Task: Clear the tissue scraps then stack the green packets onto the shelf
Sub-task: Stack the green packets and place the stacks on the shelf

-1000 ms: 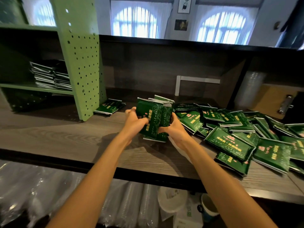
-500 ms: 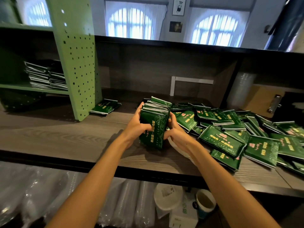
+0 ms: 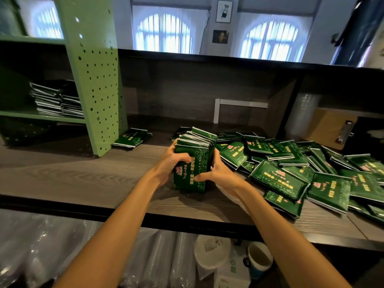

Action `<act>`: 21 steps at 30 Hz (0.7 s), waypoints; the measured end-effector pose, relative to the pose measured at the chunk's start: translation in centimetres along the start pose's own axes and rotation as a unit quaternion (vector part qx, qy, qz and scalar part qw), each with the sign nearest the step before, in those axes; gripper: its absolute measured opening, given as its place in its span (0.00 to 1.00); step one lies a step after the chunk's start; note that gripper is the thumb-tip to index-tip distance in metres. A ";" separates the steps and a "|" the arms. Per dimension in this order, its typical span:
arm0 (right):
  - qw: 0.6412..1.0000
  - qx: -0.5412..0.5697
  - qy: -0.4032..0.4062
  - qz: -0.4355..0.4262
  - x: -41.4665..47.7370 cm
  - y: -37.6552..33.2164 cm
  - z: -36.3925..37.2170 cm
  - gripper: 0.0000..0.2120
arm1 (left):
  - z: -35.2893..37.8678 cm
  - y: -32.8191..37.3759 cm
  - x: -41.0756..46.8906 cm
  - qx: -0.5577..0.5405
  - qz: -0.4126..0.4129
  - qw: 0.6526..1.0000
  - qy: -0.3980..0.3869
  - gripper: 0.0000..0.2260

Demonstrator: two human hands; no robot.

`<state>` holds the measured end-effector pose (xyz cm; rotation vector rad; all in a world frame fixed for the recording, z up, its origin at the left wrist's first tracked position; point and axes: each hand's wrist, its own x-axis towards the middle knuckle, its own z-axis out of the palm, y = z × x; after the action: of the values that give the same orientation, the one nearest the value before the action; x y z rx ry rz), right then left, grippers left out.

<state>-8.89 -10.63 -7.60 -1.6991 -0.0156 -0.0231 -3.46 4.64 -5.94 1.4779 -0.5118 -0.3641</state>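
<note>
Gripping from both sides, the left hand (image 3: 169, 163) and right hand (image 3: 219, 173) curl their fingers round an upright bundle of glossy green foil packets (image 3: 192, 163), thumbs on its near face, its lower edge on the dark wood-grain counter (image 3: 83, 177). A loose heap of the same packets (image 3: 311, 163) sprawls at 3 o'clock. At 10 o'clock stands the pale green perforated metal shelf (image 3: 93, 80), holding flat stacked packets (image 3: 56, 98); a small pile (image 3: 133, 138) lies by its foot.

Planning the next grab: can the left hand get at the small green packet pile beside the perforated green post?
Probably not yet: the left hand grips the green packet bundle, though bare wooden counter lies between.
</note>
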 end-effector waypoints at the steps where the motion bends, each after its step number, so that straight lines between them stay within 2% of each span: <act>1: 1.000 -0.008 0.009 -0.009 0.1 -0.2 0.1 0.40 | -0.1 0.0 0.0 0.003 0.002 1.000 -0.005 0.34; 5: 0.999 -0.023 0.019 -0.030 0.0 -0.6 0.2 0.38 | -0.4 0.3 -0.3 0.038 0.027 0.999 -0.025 0.49; 7: 0.999 -0.021 0.007 -0.035 -0.3 -0.9 0.1 0.38 | -0.4 0.4 -0.5 0.024 0.035 0.998 -0.051 0.54; 12: 0.999 -0.026 -0.037 -0.020 -0.8 -1.2 -0.3 0.43 | -0.3 -0.5 -1.0 0.002 0.080 0.996 -0.046 0.53; 16: 0.998 -0.024 -0.052 -0.019 -1.1 -1.3 -0.3 0.42 | 0.5 -0.4 -1.1 -0.012 0.107 0.994 -0.017 0.60; 21: 0.998 -0.035 -0.035 -0.026 -1.0 -1.3 0.6 0.41 | 1.3 -0.2 -1.5 0.054 0.115 0.991 0.028 0.57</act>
<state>-9.93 -9.84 -6.41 -1.7695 -0.1124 -0.0017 -5.38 4.34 -6.28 1.5098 -0.6581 -0.1139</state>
